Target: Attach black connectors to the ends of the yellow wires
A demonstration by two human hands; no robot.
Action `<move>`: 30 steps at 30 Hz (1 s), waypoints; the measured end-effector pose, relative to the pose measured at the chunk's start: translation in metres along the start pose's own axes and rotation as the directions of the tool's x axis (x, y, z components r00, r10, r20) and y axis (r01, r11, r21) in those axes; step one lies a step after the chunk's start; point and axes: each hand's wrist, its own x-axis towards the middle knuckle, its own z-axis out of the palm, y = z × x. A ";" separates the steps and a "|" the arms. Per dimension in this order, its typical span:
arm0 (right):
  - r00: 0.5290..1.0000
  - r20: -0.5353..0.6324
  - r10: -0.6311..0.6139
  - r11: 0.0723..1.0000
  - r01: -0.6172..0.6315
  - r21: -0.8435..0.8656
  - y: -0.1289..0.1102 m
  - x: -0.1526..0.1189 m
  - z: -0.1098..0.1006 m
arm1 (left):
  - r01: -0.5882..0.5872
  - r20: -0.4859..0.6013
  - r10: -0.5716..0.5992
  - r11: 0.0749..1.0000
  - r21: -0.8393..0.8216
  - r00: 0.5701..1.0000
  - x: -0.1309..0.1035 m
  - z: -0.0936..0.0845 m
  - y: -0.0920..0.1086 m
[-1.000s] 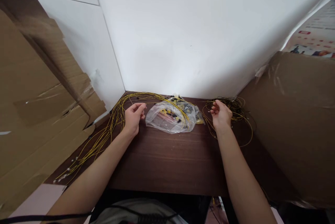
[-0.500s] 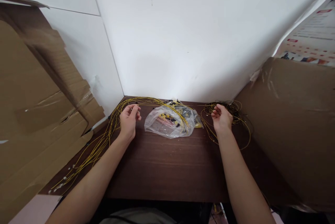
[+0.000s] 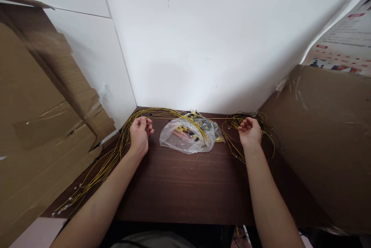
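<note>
A thin yellow wire [image 3: 217,118] runs nearly straight across the back of the brown table [image 3: 185,186], between my two hands. My left hand [image 3: 141,134] pinches its left end, beside a long bundle of yellow wires [image 3: 121,140]. My right hand [image 3: 249,132] has its fingers curled round the other end, in front of a coiled tangle of yellow and black wires [image 3: 265,124]. Between the hands lies a clear plastic bag [image 3: 179,143] with small yellow and black parts, and wire ends of the bundle rest over it.
A large cardboard piece [image 3: 43,124] stands at the left, and a cardboard box [image 3: 327,143] at the right. Behind the table rises a white wall [image 3: 203,39]. A printed sheet [image 3: 342,43] shows at the upper right.
My right hand has moved a little to the right and my left hand slightly left. The wire between them now shows as one straighter line.
</note>
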 end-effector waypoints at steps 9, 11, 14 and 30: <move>0.999 -0.023 0.044 0.999 -0.043 0.032 -0.003 0.007 -0.008 | 0.047 -0.044 -0.050 0.996 -0.071 0.998 0.005 -0.006 0.003; 0.998 -0.030 0.055 0.997 -0.053 0.054 -0.004 0.009 -0.010 | 0.116 -0.081 -0.129 0.982 -0.152 0.988 0.007 -0.007 0.005; 0.998 -0.045 0.048 0.997 -0.045 0.059 -0.001 0.008 -0.009 | 0.277 -0.115 -0.331 0.901 -0.334 0.937 0.010 -0.006 0.009; 0.733 0.558 -0.389 0.809 0.562 -0.175 0.057 -0.099 0.033 | 0.060 0.538 -0.201 0.962 0.267 0.819 -0.038 0.047 0.019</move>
